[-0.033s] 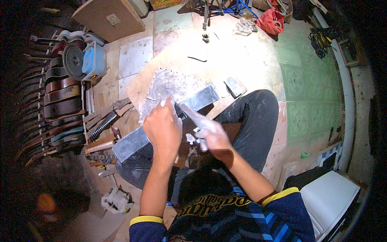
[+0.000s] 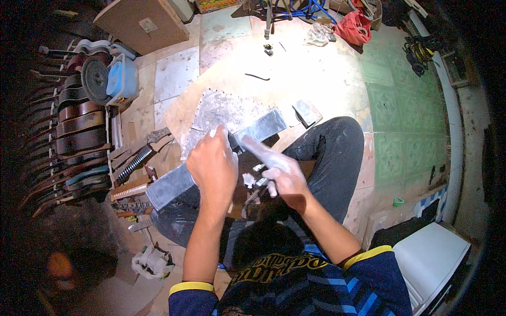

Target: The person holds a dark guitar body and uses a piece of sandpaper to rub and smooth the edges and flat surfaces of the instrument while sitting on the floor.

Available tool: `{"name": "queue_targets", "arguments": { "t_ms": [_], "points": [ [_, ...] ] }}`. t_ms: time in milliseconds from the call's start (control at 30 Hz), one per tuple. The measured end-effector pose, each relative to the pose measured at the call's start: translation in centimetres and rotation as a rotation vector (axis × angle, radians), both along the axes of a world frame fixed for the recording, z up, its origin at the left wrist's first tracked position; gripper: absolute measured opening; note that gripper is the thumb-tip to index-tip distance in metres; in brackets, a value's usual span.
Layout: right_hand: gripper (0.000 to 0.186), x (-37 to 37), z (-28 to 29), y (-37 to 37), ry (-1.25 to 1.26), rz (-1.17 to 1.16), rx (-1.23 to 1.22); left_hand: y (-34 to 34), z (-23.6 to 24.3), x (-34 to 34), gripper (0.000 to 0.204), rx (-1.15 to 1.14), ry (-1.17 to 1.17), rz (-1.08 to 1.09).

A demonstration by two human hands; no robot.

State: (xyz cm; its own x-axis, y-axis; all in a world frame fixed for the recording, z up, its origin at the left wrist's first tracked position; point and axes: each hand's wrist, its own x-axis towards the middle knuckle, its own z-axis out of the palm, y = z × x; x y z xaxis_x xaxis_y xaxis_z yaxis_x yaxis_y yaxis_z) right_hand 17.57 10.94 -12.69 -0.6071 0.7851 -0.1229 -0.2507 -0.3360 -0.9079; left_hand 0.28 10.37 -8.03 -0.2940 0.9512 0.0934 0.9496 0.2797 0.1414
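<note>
A long grey dusty bar (image 2: 171, 188) lies slanted across my lap, its far end reaching up to the right. My left hand (image 2: 212, 163) is closed in a fist over the middle of this bar. A small dark edge (image 2: 232, 141) shows beside its fingers; what they grip is mostly hidden. My right hand (image 2: 284, 176), whitened with powder, has its index finger stretched towards the bar beside the left fist, while its other fingers are partly bent. White ragged scraps (image 2: 249, 180) sit just below, between the two hands.
A grey jagged-edged sheet (image 2: 226, 102) lies beyond the bar, on a tan board. A small block (image 2: 308, 112) rests near my right knee. Several guitar-like bodies (image 2: 79, 126) hang on the left, near a blue tub (image 2: 122, 76). A white box (image 2: 432, 258) stands at the lower right.
The right hand has shifted slightly right and down, and its stretched finger has moved a little away from the left fist. The left hand stays nearly still.
</note>
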Motion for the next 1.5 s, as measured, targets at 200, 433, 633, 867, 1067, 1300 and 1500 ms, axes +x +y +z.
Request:
{"name": "queue_targets", "arguments": {
  "t_ms": [200, 433, 633, 867, 1067, 1300, 1500],
  "points": [
    [0.08, -1.0, -2.7, -1.5, -0.772, -0.101, 0.69, 0.3, 0.5, 0.5, 0.017, 0.039, -0.026, -0.055],
    [0.072, -1.3, -1.4, -0.7, -0.736, -0.173, 0.68, -0.1, 0.1, 0.6, 0.012, 0.037, -0.01, -0.018],
    [0.068, -1.1, -0.7, 0.2, -0.367, -0.185, 0.387, 0.1, -0.3, 0.2, 0.023, 0.044, -0.052, 0.015],
    [0.061, -0.4, 2.7, -0.1, -0.284, -0.123, 0.052, 0.0, -0.3, 0.1, 0.02, 0.043, -0.071, -0.001],
    [0.056, 2.8, 4.6, 2.4, -0.594, -0.441, 0.698, 0.2, -0.7, -0.7, 0.02, 0.149, -0.133, -0.047],
    [0.037, 1.1, 5.3, 4.0, -1.188, 0.025, 1.04, 0.2, -1.0, 0.1, 0.017, 0.101, -0.126, -0.027],
    [0.024, 0.3, 5.0, 5.4, -1.173, -0.131, 0.893, -0.3, -1.0, 0.5, 0.015, 0.152, -0.15, -0.019]
  ]
}}
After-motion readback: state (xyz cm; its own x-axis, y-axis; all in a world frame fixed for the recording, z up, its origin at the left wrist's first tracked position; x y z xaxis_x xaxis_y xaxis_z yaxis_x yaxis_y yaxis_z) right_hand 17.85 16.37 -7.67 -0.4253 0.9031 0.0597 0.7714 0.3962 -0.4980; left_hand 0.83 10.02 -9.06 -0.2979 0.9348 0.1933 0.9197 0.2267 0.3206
